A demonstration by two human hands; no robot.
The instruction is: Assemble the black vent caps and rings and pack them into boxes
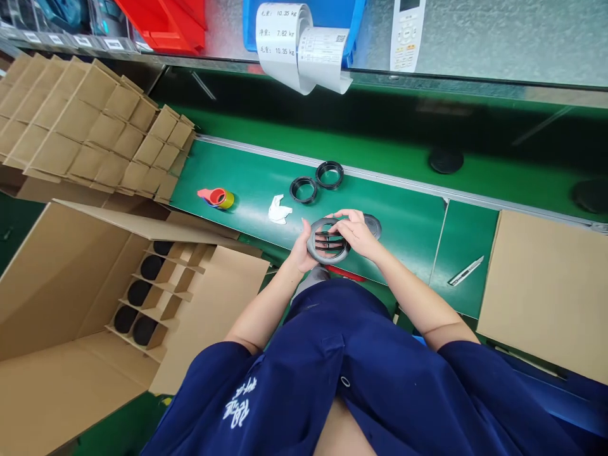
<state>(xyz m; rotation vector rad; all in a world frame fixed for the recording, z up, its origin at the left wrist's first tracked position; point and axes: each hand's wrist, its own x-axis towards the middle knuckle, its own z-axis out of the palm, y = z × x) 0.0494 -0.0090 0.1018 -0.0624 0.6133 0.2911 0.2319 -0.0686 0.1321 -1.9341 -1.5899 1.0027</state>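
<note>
A round air vent [312, 248] with a grey rim and dark slats is held up over the near edge of the green bench. My left hand [301, 251] grips its left side, with fingers showing behind the opening. My right hand [356, 233] is closed at the vent's upper right, thumb and fingertips at the slats. Just beyond my right wrist is a dark rounded piece [373, 225], partly hidden by the hand. Two black rings [304, 190] lie farther back on the bench, side by side.
A crumpled white scrap [279, 209] and colored tape rolls [222, 198] lie leftward. The open carton [209, 316] at left has dividers holding several black round parts. Cardboard dividers [90, 126] are stacked behind. A utility knife [466, 271] and cardboard [546, 291] are at right; a shelf overhangs the back.
</note>
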